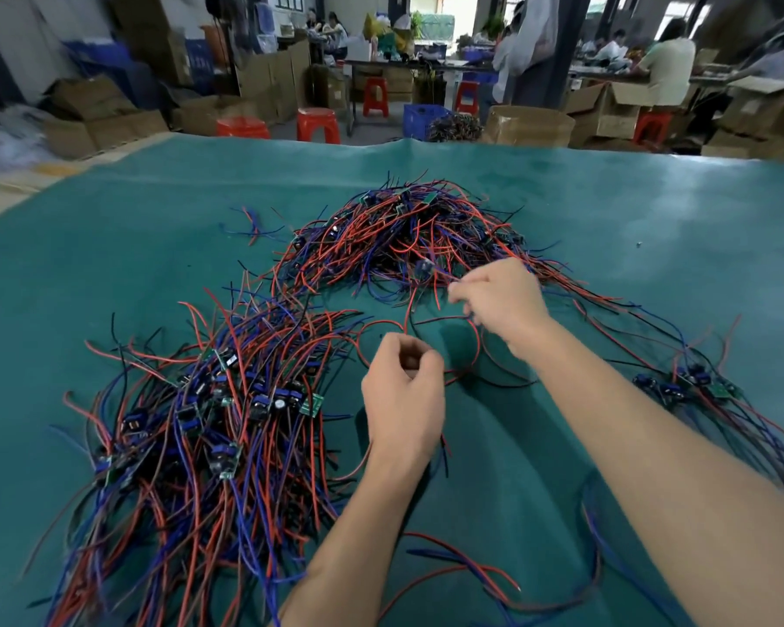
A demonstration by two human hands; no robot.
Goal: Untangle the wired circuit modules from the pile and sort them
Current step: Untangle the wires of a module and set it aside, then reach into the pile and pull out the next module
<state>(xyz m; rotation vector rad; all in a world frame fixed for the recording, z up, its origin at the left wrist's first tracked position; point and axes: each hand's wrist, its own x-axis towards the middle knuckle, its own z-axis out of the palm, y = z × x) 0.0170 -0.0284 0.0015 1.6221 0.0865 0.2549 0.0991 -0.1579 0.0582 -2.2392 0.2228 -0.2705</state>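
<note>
A tangled pile of small circuit modules with red, blue and black wires lies at the middle back of the green mat. A larger laid-out bunch of modules covers the left front. A smaller group of modules lies at the right. My right hand is at the pile's near edge, fingers pinching wires that lead to a small module lifted just off the pile. My left hand is curled below it, pinching a red wire that loops over the mat between both hands.
Loose red and blue wires trail across the mat near the front edge between my forearms. Beyond the mat's far edge stand red stools, cardboard boxes, a blue crate and people seated at workbenches.
</note>
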